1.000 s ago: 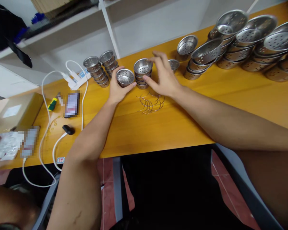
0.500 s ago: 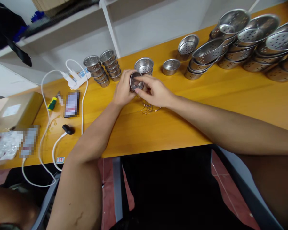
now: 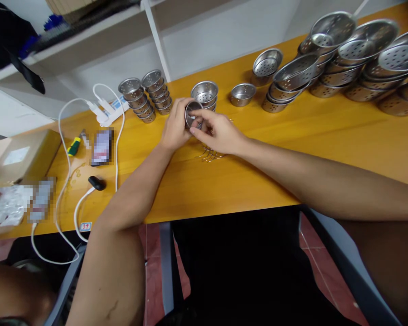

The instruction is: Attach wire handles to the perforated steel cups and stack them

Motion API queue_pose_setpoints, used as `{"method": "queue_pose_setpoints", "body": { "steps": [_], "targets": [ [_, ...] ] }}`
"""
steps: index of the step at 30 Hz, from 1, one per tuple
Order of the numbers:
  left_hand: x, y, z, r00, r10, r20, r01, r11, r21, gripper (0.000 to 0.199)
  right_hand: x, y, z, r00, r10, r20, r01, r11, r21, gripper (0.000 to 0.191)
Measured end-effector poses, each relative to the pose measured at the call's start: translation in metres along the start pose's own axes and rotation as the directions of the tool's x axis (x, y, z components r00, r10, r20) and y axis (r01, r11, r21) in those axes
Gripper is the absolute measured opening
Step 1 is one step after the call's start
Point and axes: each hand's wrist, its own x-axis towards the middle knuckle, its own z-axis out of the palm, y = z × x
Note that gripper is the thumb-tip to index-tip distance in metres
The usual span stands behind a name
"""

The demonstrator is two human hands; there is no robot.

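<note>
Tilted toward me, a small metal cup (image 3: 191, 108) is held by my left hand (image 3: 175, 124), whose fingers wrap round its left side. My right hand (image 3: 221, 132) reaches across the cup's opening with bent fingers; the index finger is at the inside and the thumb near the rim. Whether the right fingers pinch a small part cannot be made out. Several thin wire hooks (image 3: 211, 156) lie on the table below my right hand. Just behind the hands stands a short stack of perforated cups (image 3: 204, 93), and a single shallow cup (image 3: 243, 94) is to its right.
Two stacks of small cups (image 3: 141, 103) stand back left, by a power strip (image 3: 114, 113). Larger perforated cups (image 3: 336, 74) fill the back right. Phones, white cables, a yellow-green tool (image 3: 74, 147) and a cardboard box (image 3: 27, 158) lie left. Another person's limb shows lower left.
The fingers of my right hand have shifted and curled slightly at the cup's opening. My left hand holds the cup in nearly the same place.
</note>
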Motion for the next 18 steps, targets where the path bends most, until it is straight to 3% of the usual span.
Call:
{"method": "queue_pose_setpoints", "body": {
  "steps": [7, 13, 18],
  "targets": [
    [0.001, 0.002, 0.001, 1.000, 0.027, -0.008, -0.027, 1.000, 0.007, 0.069, -0.001, -0.005, -0.003, 0.997, -0.069, -0.029, 0.065, 0.990, -0.124, 0.043],
    [0.000, 0.004, 0.001, 0.998, 0.047, -0.033, -0.045, 0.998, 0.050, 0.076, 0.000, -0.010, -0.003, 0.999, -0.030, -0.013, 0.029, 0.999, -0.015, 0.032],
    [-0.002, 0.009, -0.001, 0.991, 0.129, 0.040, -0.135, 0.972, 0.190, 0.072, 0.007, -0.009, -0.004, 0.993, -0.003, -0.116, 0.013, 0.996, 0.085, 0.063]
  ]
}}
